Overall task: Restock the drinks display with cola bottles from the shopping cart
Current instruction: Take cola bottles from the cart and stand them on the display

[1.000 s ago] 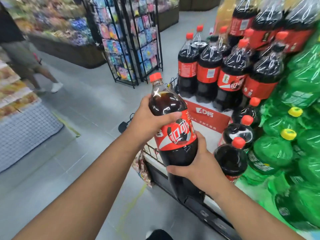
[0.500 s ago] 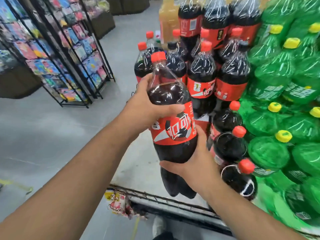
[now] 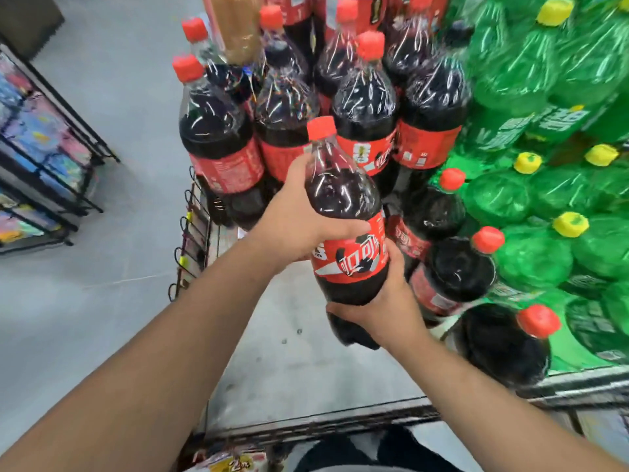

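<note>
At 6 o'clock in the frame, the dark metal edge of the display shelf [image 3: 306,425] crossed below both forearms. Above it, the right hand [image 3: 384,311] cupped the lower body of the cola bottle [image 3: 343,212], palm underneath and toward 4 o'clock of it, fingers wrapped across the dark base just under the red label. The left hand [image 3: 299,219] clasped the same bottle from 9 o'clock, thumb lying over the top edge of the label and fingers closed around the shoulder. The bottle stood nearly upright between the two hands, its red cap tipped slightly toward 11 o'clock, held above the bare grey shelf surface. At 3 o'clock of it, three red-capped cola bottles [image 3: 456,267] lay stacked down the slope of the display, the nearest just beside the right hand. Beyond, at 12 o'clock, a cluster of upright colas [image 3: 366,107] stood shrink-wrapped. Green bottles [image 3: 544,185] with yellow caps filled 2 o'clock. A wire rack [image 3: 47,158] of coloured packets stood well apart at 9 o'clock on the floor
</note>
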The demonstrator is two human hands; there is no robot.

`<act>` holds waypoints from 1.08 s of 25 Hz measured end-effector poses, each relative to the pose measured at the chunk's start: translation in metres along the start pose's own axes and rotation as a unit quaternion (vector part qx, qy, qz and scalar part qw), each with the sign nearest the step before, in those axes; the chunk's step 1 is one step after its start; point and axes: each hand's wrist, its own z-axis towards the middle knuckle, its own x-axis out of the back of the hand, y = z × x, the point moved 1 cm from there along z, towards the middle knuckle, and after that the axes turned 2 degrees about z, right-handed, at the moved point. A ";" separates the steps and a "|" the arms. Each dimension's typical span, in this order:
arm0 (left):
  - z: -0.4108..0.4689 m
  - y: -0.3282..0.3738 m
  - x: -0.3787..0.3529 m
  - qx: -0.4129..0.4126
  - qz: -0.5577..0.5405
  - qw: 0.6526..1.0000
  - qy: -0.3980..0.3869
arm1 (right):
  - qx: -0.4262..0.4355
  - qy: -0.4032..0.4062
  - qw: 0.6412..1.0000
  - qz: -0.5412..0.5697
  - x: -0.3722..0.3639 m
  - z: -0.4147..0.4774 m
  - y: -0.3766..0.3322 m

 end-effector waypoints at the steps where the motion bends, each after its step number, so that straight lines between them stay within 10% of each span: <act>1: 0.006 -0.006 -0.006 -0.012 0.009 1.000 -0.009 | -0.009 0.008 1.000 0.009 -0.001 0.006 0.007; 9: 0.038 -0.036 -0.044 -0.082 0.131 0.988 -0.010 | -0.106 0.042 0.977 0.181 -0.020 0.050 0.058; 27: 0.076 -0.094 -0.070 -0.086 0.207 0.973 -0.052 | -0.127 0.140 0.978 0.084 -0.052 0.096 0.110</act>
